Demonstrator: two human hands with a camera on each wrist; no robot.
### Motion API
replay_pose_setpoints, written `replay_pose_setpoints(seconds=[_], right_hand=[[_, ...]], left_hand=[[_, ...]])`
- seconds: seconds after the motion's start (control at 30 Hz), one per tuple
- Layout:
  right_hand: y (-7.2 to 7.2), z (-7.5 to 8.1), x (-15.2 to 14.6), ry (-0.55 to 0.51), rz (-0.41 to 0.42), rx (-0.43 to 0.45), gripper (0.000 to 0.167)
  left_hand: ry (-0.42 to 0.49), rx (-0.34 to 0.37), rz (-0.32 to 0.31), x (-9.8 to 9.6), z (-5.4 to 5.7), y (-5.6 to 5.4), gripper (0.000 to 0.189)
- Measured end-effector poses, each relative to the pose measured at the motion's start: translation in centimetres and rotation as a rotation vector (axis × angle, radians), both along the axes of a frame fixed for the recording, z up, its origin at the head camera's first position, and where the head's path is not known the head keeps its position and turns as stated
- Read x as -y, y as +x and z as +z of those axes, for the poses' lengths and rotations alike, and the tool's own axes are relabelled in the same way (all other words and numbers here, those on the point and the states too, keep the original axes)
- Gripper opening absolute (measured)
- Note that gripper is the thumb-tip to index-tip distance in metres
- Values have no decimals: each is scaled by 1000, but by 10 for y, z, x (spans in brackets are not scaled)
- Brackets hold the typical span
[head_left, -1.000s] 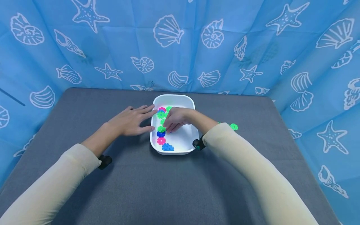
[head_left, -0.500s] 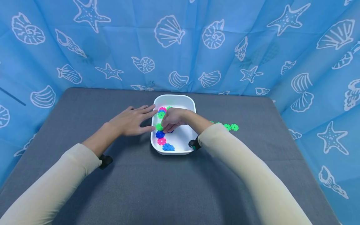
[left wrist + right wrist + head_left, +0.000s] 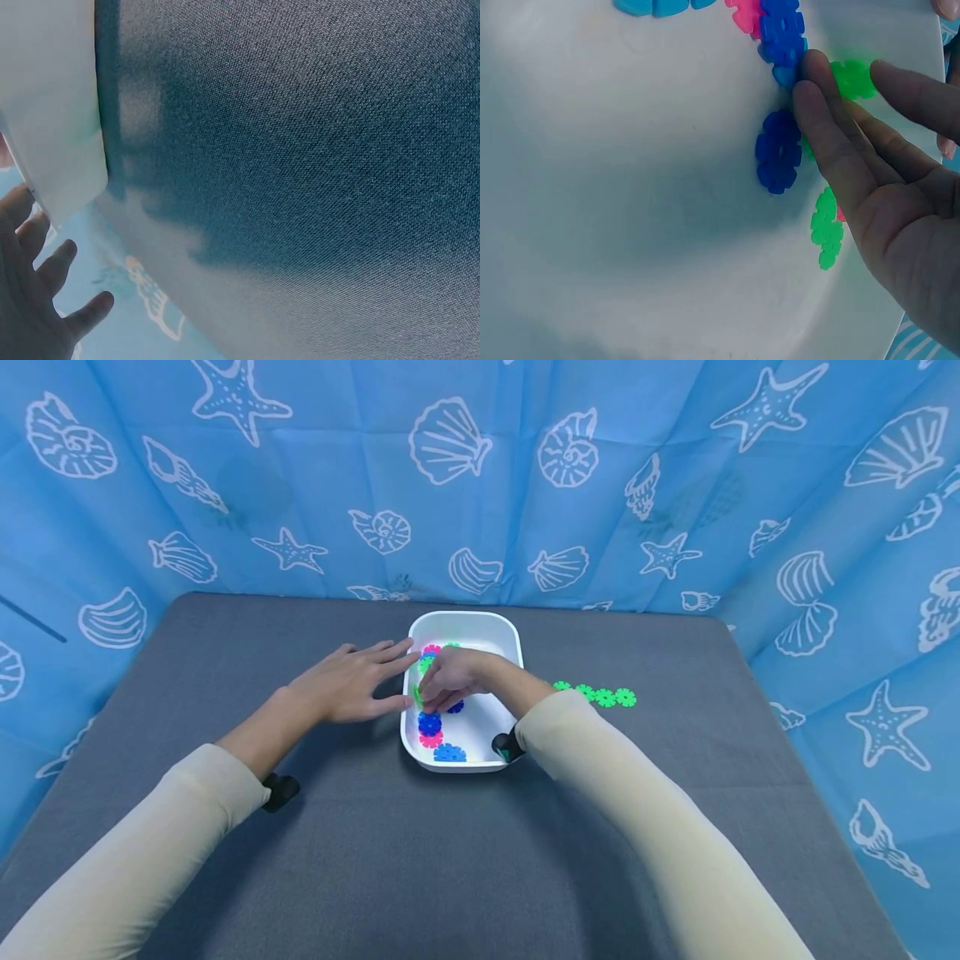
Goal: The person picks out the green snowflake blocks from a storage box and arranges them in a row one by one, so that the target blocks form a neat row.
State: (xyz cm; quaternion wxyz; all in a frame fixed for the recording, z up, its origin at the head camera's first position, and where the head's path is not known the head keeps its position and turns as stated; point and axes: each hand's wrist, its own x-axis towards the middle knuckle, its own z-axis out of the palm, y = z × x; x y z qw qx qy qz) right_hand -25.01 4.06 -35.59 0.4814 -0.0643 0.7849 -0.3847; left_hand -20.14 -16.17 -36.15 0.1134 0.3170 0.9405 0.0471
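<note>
My right hand (image 3: 459,675) reaches into a white plastic tray (image 3: 480,739) near its left wall. Thumb and fingers are bent around a green notched snowflake building disc (image 3: 854,79), which appears pinched between them; the contact is partly hidden. Beside the fingertips lie dark blue discs (image 3: 778,152), pink discs (image 3: 431,740) and light blue discs (image 3: 450,752). Other green discs (image 3: 826,229) lie under the hand, partly covered. My left hand (image 3: 352,685) spreads its fingers against the tray's left rim, holding nothing.
To the tray's right, a row of several green discs (image 3: 604,697) lies on the grey tablecloth (image 3: 360,860), linked or touching. A blue shell-print curtain (image 3: 480,510) hangs behind the table and along its sides.
My right hand has shifted left toward the tray wall, and the green disc by its fingertips has tilted. Blue discs have moved slightly, and more of the green row shows. The left hand stays put.
</note>
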Motion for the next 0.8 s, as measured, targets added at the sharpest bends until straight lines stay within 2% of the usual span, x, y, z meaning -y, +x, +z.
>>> replay_pose_setpoints(seconds=[0.4,0.8], right_hand=[[0,-1,3,-3,3,-18,21],[2,1,2,7,19,-45,23]], left_hand=[[-1,8,5,-1,0,0,78],[-4,-6,-2,-1,0,-1,79]])
